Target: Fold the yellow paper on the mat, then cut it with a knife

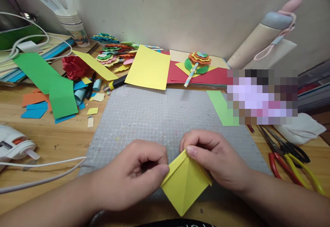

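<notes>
Between both hands, above the near edge of the grey cutting mat (134, 117), is a yellow piece of folded paper (184, 185). It has a crease down its middle and folded strips along its two upper edges. My left hand (139, 172) pinches the paper's upper left edge between thumb and fingers. At the top corner, my right hand (213, 158) grips it with the thumb in front and the fingers behind. The lower corner points down towards me. Part of the right edge is behind my right hand.
A yellow sheet (149, 69) and a paper flower (197, 64) lie at the back. Green paper strips (48, 79) and scraps are on the left, beside a glue gun (15, 144). Scissors (281, 144) and red- and yellow-handled pliers (281, 167) lie right. A light green strip (221, 108) crosses the mat.
</notes>
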Demonstrator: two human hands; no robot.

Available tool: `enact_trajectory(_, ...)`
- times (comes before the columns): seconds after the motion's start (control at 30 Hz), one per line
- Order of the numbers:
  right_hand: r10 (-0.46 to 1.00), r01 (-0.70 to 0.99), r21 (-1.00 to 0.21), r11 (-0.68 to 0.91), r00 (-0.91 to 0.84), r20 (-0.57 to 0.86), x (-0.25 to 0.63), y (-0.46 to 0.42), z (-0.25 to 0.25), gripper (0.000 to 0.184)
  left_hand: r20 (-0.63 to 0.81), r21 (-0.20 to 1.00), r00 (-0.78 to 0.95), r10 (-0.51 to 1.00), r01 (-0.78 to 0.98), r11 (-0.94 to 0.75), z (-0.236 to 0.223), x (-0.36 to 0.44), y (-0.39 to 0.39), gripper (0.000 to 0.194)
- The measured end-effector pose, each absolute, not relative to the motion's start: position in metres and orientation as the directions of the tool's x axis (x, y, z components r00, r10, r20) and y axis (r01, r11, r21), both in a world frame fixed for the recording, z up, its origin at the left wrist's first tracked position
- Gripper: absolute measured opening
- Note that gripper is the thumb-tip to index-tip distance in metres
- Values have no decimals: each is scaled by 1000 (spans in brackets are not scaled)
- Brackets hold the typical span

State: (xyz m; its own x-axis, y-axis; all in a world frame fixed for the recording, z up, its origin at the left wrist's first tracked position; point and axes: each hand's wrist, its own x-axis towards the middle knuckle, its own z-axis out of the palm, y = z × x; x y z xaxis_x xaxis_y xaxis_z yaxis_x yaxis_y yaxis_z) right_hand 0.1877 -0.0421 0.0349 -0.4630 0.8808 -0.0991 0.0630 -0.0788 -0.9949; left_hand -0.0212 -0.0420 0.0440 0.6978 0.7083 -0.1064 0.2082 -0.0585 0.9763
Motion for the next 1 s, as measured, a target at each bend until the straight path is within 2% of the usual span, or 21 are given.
enact_trajectory(0.13, 808, 82, -988, -131, -569, -154, 182, -45, 35, 20, -142, 978, 698, 702, 210, -11, 40, -18, -42, 22)
enact_trajectory(0.23, 782, 120, -988, -99, -604, -152, 178, -49, 36, 18, -130, 977, 691, 711, 213, -28, 37, -16, -44, 20)
enact_trajectory(0.47, 840, 207, -977, 50, -538, -71, 173, -54, 32, 18, -102, 962, 651, 752, 258, -93, 34, -11, -48, 21)
enact_trajectory(0.77, 915, 152, -988, 22, -400, -42, 183, -50, 38, 19, -147, 936, 582, 800, 344, -78, 37, -11, -50, 16)
enact_trajectory(1.0, 913, 218, -962, 163, -403, 63, 194, -41, 40, 18, -199, 922, 544, 815, 385, -32, 42, -16, -45, 15)
